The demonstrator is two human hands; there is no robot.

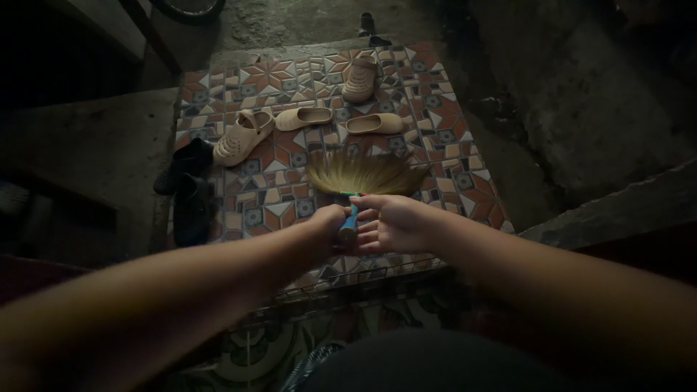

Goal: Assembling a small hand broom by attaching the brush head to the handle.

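— What's in the hands?

— A small broom (361, 178): a fan of pale straw bristles spread over the patterned tile floor (443, 138), with a short blue handle pointing back toward the person. It sits low over the tiles, right in the middle of the view.

— Who has hold of it?

— Both hands meet at the handle. The left hand (327, 221) is curled around it, fingers closed on the blue part from the left. The right hand (396, 221) comes in from the right with its fingers laid side by side, tips touching the handle just below the bristles; whether it truly clamps or only rests there, I can't tell.

— And around it?

— Just beyond the bristles lie two flat beige slippers (334, 118), side by side, pointing across the floor. To their left is a beige clog (243, 136) with holes in its top, and another beige clog (360, 78) lies farther off near the far edge of the tiles. Left of the broom, at the edge of the tiles, a pair of dark shoes (186, 185) lies one behind the other. Bare grey concrete (581, 109) borders the tiles on both sides, and it is all dimly lit.
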